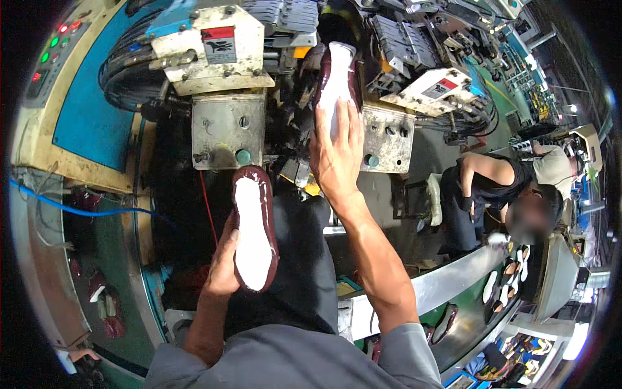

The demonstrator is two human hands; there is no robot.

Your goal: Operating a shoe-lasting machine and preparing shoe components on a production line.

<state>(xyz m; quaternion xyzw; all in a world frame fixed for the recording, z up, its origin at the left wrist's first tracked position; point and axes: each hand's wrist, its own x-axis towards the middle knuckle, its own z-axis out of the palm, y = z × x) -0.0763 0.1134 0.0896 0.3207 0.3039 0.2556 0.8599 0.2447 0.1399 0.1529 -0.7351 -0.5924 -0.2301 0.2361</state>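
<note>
My left hand [223, 266] grips a maroon shoe [254, 227] by its side, with the white underside facing up, above my lap. Its fingers are mostly hidden beneath the shoe. Farther ahead, a second maroon shoe [338, 74] also shows a white underside, its far end reaching into the middle of the machine. My right hand [337, 152] is on the near part of that shoe, fingers laid along the white underside and thumb not clearly seen.
Metal plates with green buttons, a left plate [228, 129] and a right plate [387, 139], flank the machine's centre. A control panel [55, 58] stands at far left. To the right, a conveyor [453, 272] carries several shoes [505, 279]; a person [499, 188] bends beside it.
</note>
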